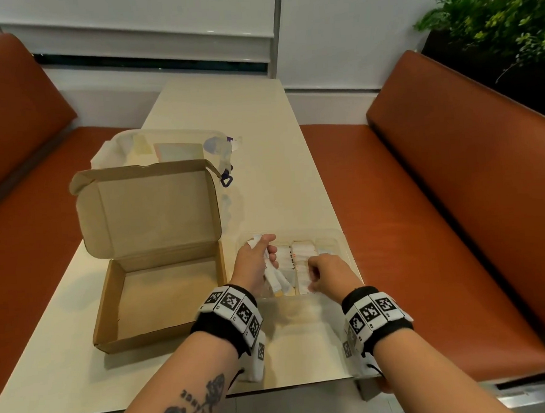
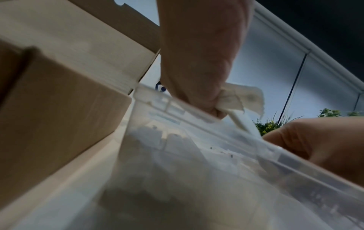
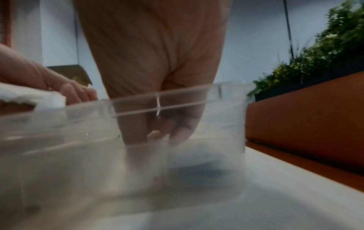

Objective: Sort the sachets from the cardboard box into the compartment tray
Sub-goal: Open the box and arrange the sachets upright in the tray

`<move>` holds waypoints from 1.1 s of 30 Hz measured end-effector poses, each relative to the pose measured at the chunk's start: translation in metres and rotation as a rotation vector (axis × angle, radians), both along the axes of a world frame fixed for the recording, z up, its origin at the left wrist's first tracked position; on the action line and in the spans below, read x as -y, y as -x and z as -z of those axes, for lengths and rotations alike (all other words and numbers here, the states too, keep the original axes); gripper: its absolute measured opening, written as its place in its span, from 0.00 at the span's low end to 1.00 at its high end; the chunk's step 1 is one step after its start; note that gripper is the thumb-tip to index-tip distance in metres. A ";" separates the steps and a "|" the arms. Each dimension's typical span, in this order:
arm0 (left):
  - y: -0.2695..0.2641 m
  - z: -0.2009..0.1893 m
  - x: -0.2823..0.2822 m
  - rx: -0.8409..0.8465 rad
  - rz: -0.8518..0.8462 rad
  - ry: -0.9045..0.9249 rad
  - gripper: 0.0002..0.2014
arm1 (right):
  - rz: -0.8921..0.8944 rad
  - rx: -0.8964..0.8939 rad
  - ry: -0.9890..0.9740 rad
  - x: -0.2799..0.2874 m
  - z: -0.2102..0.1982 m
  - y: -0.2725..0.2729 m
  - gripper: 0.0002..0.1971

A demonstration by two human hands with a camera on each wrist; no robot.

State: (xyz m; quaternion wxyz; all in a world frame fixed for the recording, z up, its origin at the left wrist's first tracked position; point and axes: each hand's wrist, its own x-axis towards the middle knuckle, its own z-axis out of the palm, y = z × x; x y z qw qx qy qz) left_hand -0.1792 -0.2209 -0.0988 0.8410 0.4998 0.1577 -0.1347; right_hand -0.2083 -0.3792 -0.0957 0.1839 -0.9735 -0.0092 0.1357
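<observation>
Sachets (image 1: pixel 273 270) sit bunched in your left hand (image 1: pixel 255 264), which grips them in a fist over the left part of the clear tray (image 1: pixel 340 237); their ends stick out past your thumb and below your palm. More of them lie in the tray's middle compartments. Your right hand (image 1: pixel 328 274) reaches down into the tray on its right side with fingers curled; from the head view you cannot tell whether it holds anything. The cardboard box (image 1: pixel 111 308) stands open just left of the tray on the counter (image 1: pixel 227 107), its lid tilted up, and no sachets show inside it. Behind the box is a clear plastic bin (image 1: pixel 127 145). Orange benches (image 1: pixel 453 163) run along both sides, and plants (image 1: pixel 492 17) stand at the far right.

From the left wrist, your left hand (image 2: pixel 197 62) is closed round the crumpled white sachets (image 2: pixel 242 99) above the tray's rim (image 2: pixel 216 123). The box (image 2: pixel 59 101) is just beside the tray. Your right hand (image 2: pixel 325 140) shows at the right edge.

From the right wrist, your right hand (image 3: pixel 153 62) dips behind the tray's clear wall (image 3: pixel 226 109), fingers (image 3: pixel 135 132) pointing down and loosely curled; the blur hides whether they pinch a sachet. Your left hand (image 3: pixel 39 77) with its sachets (image 3: pixel 29 95) is at the left.
</observation>
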 end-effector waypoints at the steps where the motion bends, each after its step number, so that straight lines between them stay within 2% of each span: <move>1: 0.000 -0.001 0.001 0.009 0.000 0.016 0.06 | 0.014 0.016 -0.020 -0.001 -0.001 0.001 0.19; 4: 0.001 -0.003 0.004 0.030 0.000 0.131 0.07 | 0.091 0.144 -0.145 -0.009 -0.009 0.002 0.10; 7: 0.001 -0.003 0.006 0.029 0.014 0.234 0.10 | 0.156 0.161 -0.391 -0.026 -0.023 0.001 0.15; 9: 0.001 -0.001 0.006 0.030 0.021 0.241 0.10 | 0.171 0.106 -0.512 -0.036 -0.030 0.003 0.16; 13: 0.000 -0.001 0.000 0.005 -0.016 0.279 0.09 | 0.142 0.052 -0.576 -0.041 -0.033 0.005 0.05; 17: -0.005 -0.001 -0.009 -0.001 -0.167 0.171 0.08 | 0.271 0.164 -0.700 -0.036 -0.031 0.002 0.04; 20: -0.004 -0.003 -0.014 0.018 -0.153 -0.012 0.09 | 0.314 0.324 -0.678 -0.033 -0.030 -0.002 0.05; 24: 0.001 -0.008 -0.015 0.064 -0.010 -0.171 0.09 | 0.212 0.392 -0.570 -0.036 -0.031 -0.008 0.08; 29: 0.002 -0.008 -0.019 -0.013 0.012 -0.183 0.07 | 0.129 0.369 -0.649 -0.033 -0.034 -0.006 0.10; 33: 0.003 -0.007 -0.020 -0.014 0.043 -0.118 0.04 | 0.091 0.301 -0.690 -0.029 -0.037 -0.006 0.11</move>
